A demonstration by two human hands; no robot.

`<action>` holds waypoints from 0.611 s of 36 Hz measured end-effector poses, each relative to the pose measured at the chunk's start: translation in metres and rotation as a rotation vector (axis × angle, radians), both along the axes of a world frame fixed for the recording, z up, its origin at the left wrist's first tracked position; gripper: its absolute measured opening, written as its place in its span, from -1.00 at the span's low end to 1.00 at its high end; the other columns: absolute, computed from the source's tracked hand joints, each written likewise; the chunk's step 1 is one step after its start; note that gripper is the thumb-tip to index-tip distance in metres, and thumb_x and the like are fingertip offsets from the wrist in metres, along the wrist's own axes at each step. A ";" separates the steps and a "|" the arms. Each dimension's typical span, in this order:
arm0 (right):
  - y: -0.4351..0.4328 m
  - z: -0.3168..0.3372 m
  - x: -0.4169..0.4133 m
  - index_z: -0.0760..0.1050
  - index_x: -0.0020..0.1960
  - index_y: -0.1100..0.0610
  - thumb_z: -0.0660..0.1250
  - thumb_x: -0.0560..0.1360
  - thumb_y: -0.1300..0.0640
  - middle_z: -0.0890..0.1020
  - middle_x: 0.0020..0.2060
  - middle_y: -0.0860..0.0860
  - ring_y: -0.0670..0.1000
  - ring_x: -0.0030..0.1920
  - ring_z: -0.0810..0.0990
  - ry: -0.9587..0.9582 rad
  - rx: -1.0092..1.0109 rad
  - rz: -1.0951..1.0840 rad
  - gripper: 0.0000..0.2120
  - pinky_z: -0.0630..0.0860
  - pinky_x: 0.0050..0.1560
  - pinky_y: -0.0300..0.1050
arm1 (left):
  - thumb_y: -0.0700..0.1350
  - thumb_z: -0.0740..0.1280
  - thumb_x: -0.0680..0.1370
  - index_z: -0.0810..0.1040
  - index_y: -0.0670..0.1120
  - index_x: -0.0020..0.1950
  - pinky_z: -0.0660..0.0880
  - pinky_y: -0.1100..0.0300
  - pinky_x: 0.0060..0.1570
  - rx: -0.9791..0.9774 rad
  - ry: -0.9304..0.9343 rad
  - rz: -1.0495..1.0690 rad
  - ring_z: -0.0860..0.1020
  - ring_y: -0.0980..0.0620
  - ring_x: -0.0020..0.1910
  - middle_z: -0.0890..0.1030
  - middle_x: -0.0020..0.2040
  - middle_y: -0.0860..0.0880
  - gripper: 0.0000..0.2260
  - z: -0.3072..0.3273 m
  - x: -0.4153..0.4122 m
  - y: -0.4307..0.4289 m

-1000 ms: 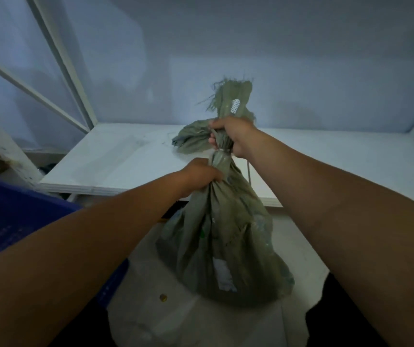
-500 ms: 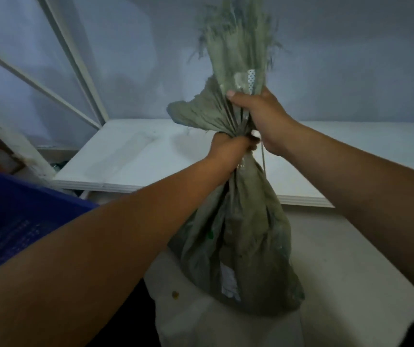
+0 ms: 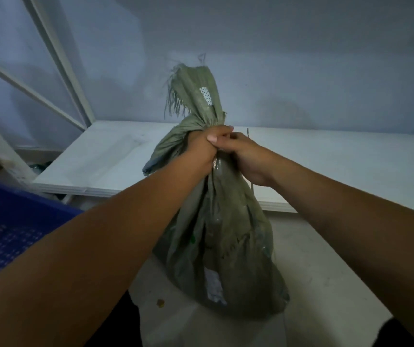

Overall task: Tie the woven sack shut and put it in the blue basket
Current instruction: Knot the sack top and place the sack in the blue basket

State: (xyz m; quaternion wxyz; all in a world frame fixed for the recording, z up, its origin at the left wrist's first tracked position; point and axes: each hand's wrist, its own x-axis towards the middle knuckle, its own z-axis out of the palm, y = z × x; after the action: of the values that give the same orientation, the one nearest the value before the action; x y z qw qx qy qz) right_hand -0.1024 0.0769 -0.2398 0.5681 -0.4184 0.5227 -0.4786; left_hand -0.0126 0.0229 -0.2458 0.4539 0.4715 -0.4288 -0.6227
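Hands meet at the gathered neck of the sack point(image 3: 221, 246), which hangs below them with its base on or just above the pale floor — I cannot tell which. The left hand point(image 3: 199, 149) is wrapped in a fist round the bunched cloth. The right hand point(image 3: 247, 160) clasps the same neck from the sack's right side, fingers curled, touching the left. What looks like a thin cord point(image 3: 252, 190) runs down beside the sack, under the right hand. To tie well, I judge, the left fist should hold the twist tight while the right winds the cord close under the frayed top — slack there would let the mouth reopen. The blue basket point(image 3: 13, 221) sits low to the sack's left.
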 end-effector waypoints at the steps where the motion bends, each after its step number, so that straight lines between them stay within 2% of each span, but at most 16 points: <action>1: 0.000 -0.002 -0.001 0.43 0.38 0.22 0.50 0.43 -0.03 0.69 0.15 0.15 0.05 0.09 0.71 0.009 0.001 0.029 -0.38 0.62 -0.03 -0.14 | -0.15 0.50 0.37 0.65 -0.29 0.00 0.64 0.09 -0.10 -0.011 -0.042 0.015 0.71 -0.07 -0.20 0.71 -0.14 -0.16 -0.71 0.000 0.002 -0.004; 4: 0.000 -0.004 0.001 0.44 0.38 0.27 0.52 0.42 -0.04 0.71 0.14 0.18 0.11 0.13 0.71 0.064 -0.005 0.121 -0.34 0.61 0.20 0.00 | -0.15 0.51 0.42 0.67 -0.26 0.01 0.62 0.20 -0.28 -0.003 -0.160 -0.013 0.71 -0.04 -0.24 0.71 -0.16 -0.14 -0.75 0.002 0.011 -0.010; 6: 0.000 -0.003 0.003 0.45 0.38 0.26 0.56 0.31 -0.19 0.72 0.13 0.14 0.08 0.15 0.70 0.137 -0.018 0.188 -0.19 0.55 0.31 0.04 | -0.11 0.50 0.43 0.69 -0.21 0.04 0.60 0.25 -0.29 0.040 -0.161 -0.057 0.70 0.00 -0.22 0.72 -0.11 -0.10 -0.75 0.006 0.016 -0.012; 9: -0.001 0.000 0.007 0.58 0.26 0.19 0.54 0.19 -0.42 0.73 0.12 0.09 0.05 0.17 0.69 0.308 -0.030 0.267 -0.12 0.50 0.36 0.04 | -0.11 0.46 0.49 0.66 -0.24 0.10 0.55 0.28 -0.24 0.080 -0.084 -0.087 0.64 0.04 -0.21 0.66 -0.11 -0.04 -0.74 0.011 0.021 -0.014; 11: -0.003 0.003 0.008 0.64 0.14 0.13 0.50 0.14 -0.50 0.72 0.09 0.06 0.03 0.16 0.67 0.375 -0.022 0.255 -0.16 0.51 0.34 0.02 | -0.11 0.42 0.53 0.63 -0.23 -0.02 0.50 0.23 -0.22 0.091 -0.025 -0.098 0.57 0.04 -0.23 0.59 -0.18 -0.03 -0.83 0.013 0.024 -0.012; 13: -0.005 0.005 0.006 0.63 -0.02 0.06 0.52 0.27 -0.38 0.74 -0.12 -0.05 -0.06 -0.03 0.69 0.397 -0.040 0.253 -0.44 0.56 0.14 -0.11 | -0.14 0.39 0.55 0.54 -0.16 -0.20 0.53 0.23 -0.27 0.104 0.082 -0.133 0.53 0.06 -0.28 0.52 -0.25 -0.02 -0.84 0.018 0.026 -0.013; 15: -0.005 0.006 0.004 0.60 -0.14 0.02 0.52 0.43 -0.14 0.66 -0.39 -0.18 -0.19 -0.30 0.62 0.411 -0.059 0.272 -0.75 0.49 -0.15 -0.27 | -0.16 0.36 0.55 0.50 -0.14 -0.26 0.54 0.19 -0.19 0.128 0.196 -0.127 0.52 0.07 -0.30 0.52 -0.30 -0.04 -0.80 0.024 0.029 -0.016; 16: -0.005 0.006 0.002 0.58 -0.18 0.03 0.53 0.45 -0.04 0.61 -0.44 -0.19 -0.19 -0.35 0.57 0.439 -0.068 0.263 -0.81 0.44 -0.22 -0.28 | -0.17 0.35 0.56 0.50 -0.14 -0.26 0.53 0.18 -0.12 0.136 0.251 -0.123 0.52 0.07 -0.30 0.52 -0.31 -0.04 -0.80 0.028 0.031 -0.019; 19: -0.006 0.003 0.003 0.50 -0.27 0.10 0.54 0.42 0.14 0.51 -0.37 -0.01 -0.03 -0.33 0.47 0.526 -0.071 0.213 -0.77 0.36 -0.22 -0.17 | -0.22 0.31 0.59 0.49 -0.14 -0.23 0.52 0.18 -0.07 0.125 0.350 -0.100 0.53 0.10 -0.31 0.51 -0.33 -0.02 -0.82 0.039 0.037 -0.023; 22: -0.006 -0.002 0.005 0.45 -0.32 0.10 0.49 0.43 0.22 0.47 -0.38 0.02 -0.03 -0.39 0.42 0.558 -0.060 0.190 -0.74 0.32 -0.31 -0.18 | -0.22 0.33 0.58 0.50 -0.13 -0.20 0.50 0.21 -0.12 0.115 0.374 -0.079 0.54 0.11 -0.32 0.51 -0.33 0.00 -0.85 0.041 0.041 -0.026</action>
State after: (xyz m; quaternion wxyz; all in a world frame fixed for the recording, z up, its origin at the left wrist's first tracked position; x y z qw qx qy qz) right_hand -0.0974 0.0713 -0.2413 0.4320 -0.5976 0.6027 -0.3050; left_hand 0.0282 -0.0032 -0.2052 0.4731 0.3557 -0.3188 -0.7403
